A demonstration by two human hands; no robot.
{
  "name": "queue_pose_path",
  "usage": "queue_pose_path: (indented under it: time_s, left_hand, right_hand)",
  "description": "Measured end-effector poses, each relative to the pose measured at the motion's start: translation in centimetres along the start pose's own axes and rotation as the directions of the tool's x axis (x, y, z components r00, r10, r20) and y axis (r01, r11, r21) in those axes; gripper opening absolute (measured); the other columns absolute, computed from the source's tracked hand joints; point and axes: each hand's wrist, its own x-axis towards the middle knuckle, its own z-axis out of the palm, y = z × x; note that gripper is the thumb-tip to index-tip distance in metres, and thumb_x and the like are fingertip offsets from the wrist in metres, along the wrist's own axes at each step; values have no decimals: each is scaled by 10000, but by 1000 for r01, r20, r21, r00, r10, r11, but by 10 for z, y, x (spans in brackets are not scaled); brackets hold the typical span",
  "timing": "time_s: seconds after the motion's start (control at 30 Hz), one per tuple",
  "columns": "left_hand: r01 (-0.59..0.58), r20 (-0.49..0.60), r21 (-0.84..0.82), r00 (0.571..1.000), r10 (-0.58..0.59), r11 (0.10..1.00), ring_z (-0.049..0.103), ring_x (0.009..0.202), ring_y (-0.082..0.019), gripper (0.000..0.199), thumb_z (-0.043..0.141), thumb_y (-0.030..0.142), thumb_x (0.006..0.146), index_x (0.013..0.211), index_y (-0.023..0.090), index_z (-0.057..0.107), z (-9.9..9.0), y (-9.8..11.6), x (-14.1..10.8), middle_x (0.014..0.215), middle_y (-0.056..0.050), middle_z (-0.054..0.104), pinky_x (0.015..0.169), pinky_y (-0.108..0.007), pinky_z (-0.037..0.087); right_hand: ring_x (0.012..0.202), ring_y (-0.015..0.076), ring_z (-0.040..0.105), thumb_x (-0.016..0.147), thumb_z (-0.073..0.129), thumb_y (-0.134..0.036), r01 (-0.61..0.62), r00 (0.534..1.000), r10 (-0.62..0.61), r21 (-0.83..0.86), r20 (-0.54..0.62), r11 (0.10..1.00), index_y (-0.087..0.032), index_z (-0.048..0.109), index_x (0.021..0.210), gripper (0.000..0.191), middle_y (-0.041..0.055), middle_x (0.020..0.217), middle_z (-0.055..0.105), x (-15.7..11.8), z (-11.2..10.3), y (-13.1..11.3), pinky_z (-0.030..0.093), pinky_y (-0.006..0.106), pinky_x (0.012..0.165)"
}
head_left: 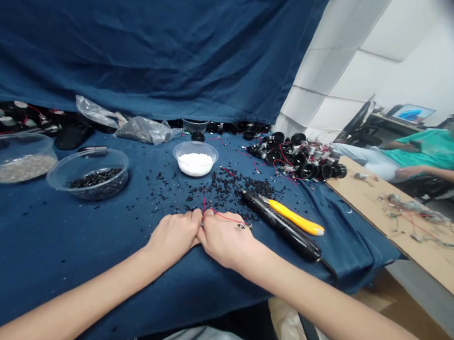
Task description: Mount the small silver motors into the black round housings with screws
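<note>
On the blue cloth [81, 265] of the desk, the left hand [173, 238] and right hand [226, 239] press together at the fingertips, pinching a thin red wire [225, 218] and something too small to make out. Just right of the right hand lie a black pen-shaped tool [280, 226] and a yellow utility knife [293, 216], and black granules [228, 191] scatter just ahead of it. Farther beyond that hand sit a clear tub of white granules [195, 159] and a heap of black parts with red wires [296, 156].
</note>
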Motion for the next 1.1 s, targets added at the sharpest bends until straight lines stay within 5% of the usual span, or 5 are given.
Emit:
queue_pose_path:
  time_s: [0.6,0.7,0.83,0.97,1.1]
  left_hand:
    - [-25,32,-73,999,28,997,721,796,-341,211,496,327,934,989,135,565,1,-5,6,842,-130,734,647,-353,524]
    - [-75,-31,-95,997,73,993,711,771,-295,266,505,408,936,1018,158,543,-8,-7,0,828,-80,722,594,-312,497]
    - [-183,-112,-125,979,169,975,659,865,-226,279,498,438,952,1065,189,552,-16,-20,-11,906,-46,671,707,-288,488]
    - [-144,-186,-144,976,116,979,593,960,-250,297,455,412,969,1080,172,592,-12,-45,-11,1010,-81,632,857,-372,457]
    - [-103,-144,-191,987,76,976,567,1011,-256,300,428,391,976,1090,178,607,-5,-59,-4,1085,-89,603,904,-386,437]
  right_hand:
    - [921,308,625,954,427,-317,-230,973,199,438,117,869,-142,580,898,239,140,876,635,7,16,9,457,438,824]
    - [742,207,594,961,391,-454,-232,970,215,675,111,700,-178,507,736,374,48,689,569,3,13,22,451,326,720]
    - [444,84,325,972,233,-561,-112,991,106,946,83,303,-216,357,698,458,-69,512,343,-12,12,39,299,206,462]
    - [397,60,221,946,306,-593,-40,999,19,996,41,-75,-216,356,705,451,-100,465,304,-27,11,44,195,195,406]
    - [375,53,223,937,373,-617,7,999,-40,949,-21,-317,-202,403,714,472,-102,448,328,-32,16,47,189,197,398]
